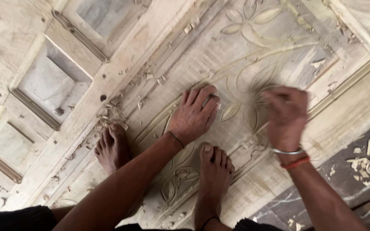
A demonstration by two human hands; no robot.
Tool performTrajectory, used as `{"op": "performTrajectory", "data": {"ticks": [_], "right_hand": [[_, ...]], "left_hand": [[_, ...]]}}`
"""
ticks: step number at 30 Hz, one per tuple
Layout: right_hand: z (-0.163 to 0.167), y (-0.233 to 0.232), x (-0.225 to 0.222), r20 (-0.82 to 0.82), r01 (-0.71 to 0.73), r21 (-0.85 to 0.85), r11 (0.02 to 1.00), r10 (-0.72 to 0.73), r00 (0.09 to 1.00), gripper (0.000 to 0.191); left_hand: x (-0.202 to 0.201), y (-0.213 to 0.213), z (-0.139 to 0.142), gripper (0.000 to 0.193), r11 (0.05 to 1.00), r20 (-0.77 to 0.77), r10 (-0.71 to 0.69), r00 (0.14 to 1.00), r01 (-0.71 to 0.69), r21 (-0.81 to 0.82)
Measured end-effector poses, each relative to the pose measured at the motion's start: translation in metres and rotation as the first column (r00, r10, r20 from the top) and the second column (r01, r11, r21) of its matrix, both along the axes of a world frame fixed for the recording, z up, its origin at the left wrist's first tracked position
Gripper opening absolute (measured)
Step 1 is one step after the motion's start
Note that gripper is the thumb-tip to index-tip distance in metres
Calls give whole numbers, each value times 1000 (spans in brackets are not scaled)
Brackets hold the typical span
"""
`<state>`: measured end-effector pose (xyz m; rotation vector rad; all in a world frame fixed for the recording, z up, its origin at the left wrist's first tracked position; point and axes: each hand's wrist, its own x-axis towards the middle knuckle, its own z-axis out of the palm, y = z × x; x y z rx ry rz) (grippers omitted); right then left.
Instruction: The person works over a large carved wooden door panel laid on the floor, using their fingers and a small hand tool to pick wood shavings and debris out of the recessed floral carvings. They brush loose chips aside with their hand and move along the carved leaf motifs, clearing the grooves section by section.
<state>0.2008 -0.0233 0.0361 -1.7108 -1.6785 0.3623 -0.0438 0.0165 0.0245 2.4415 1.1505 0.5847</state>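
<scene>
Left hand [193, 114] lies flat on the carved wooden door [245, 55], fingers curled round a small tool [209, 99], barely visible; right hand [285, 117] blurred, fingers bunched, just right of it over the flower carving [240, 100], grip unclear; wood chips [110, 114] left of the left hand; bare feet [213, 173] below both hands.

The pale, dusty wooden door [159, 64] under my feet is carved with leaves and petals. Light wood chips [108, 115] dot it. My right wrist wears a silver bangle [287, 151] and orange thread [295, 163]; the floor [343, 188] is dark grey.
</scene>
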Motion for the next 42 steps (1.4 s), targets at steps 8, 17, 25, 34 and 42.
{"op": "performTrajectory", "data": {"ticks": [8,17,25,34,42], "right_hand": [[-3,-6,-24,308,-202,29,979,183,934,24],[-18,8,-25,301,-309,43,950,282,911,17],[1,17,-24,267,-326,-48,944,327,907,23],[15,21,-22,268,-395,-78,915,401,876,27],[17,28,-11,206,-490,-98,866,499,842,30]], "left_hand": [[0,-2,0,19,1000,-8,6,1000,-6,-10],[1,-2,-1,21,1000,-18,3,1000,-3,-6],[0,0,1,23,1000,-5,-4,1000,4,-1],[1,-3,2,23,1000,-1,-2,1000,2,-13],[1,-3,3,24,1000,14,5,1000,-5,-20]]}}
